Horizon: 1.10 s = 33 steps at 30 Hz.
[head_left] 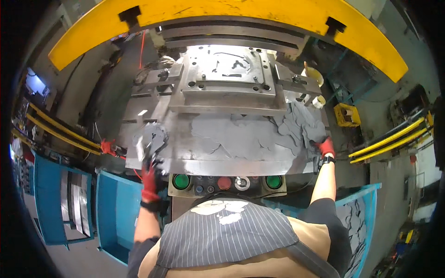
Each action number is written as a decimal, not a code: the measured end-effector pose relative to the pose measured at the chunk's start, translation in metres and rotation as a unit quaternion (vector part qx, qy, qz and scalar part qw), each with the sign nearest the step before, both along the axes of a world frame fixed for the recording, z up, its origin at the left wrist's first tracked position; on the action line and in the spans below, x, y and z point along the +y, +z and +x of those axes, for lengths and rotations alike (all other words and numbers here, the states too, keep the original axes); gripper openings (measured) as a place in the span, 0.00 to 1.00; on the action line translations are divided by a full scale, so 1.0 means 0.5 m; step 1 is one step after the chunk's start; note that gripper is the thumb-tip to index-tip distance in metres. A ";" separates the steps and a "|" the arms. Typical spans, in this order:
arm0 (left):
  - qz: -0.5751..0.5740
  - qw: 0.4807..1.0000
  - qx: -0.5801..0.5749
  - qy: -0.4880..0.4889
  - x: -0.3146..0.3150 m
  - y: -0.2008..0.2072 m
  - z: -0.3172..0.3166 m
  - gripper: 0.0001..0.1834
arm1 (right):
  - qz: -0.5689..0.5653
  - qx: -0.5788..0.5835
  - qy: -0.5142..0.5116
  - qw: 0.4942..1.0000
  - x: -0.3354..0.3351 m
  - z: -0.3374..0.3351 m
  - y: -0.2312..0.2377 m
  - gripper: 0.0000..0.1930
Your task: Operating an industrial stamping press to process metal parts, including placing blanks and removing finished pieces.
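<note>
My left hand [149,184], in a red glove with dark fingers, is at the left front of the steel press bed [185,166]. Its fingers are bent around something narrow and dark that blurs into the background; I cannot make out what it is. Just beyond lies a round grey metal plate [156,132] with small cutouts. My right hand [326,147], gloved in red, has its fingers closed on the edge of a flat grey metal piece in a loose pile [301,125] at the right. The fingertips are partly hidden there.
Behind the bed's front strip sits a steel die [227,88] with slots and holes. A yellow press beam [232,10] arches above. Green buttons [181,181] line the control panel below. Blue bins [118,204] flank me, and a yellow basket [347,115] stands far right.
</note>
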<state>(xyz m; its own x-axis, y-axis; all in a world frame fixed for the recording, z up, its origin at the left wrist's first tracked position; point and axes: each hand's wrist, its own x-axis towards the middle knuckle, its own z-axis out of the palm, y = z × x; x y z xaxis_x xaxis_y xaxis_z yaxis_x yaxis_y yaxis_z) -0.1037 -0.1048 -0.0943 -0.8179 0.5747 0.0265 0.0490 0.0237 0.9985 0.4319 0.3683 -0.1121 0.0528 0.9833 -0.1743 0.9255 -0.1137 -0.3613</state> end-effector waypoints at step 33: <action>-0.019 0.920 0.289 -0.264 0.593 0.203 0.023 0.15 | 0.044 0.491 -0.071 0.867 0.023 0.041 0.011 0.07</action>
<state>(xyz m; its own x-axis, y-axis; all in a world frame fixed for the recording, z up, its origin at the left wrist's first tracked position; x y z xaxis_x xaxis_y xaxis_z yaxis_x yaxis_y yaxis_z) -0.0922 0.1915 0.0073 -0.2806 0.8973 0.3408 0.5866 -0.1208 0.8008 0.4524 0.3799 -0.1066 0.0428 0.9907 -0.1288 0.1466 -0.1338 -0.9801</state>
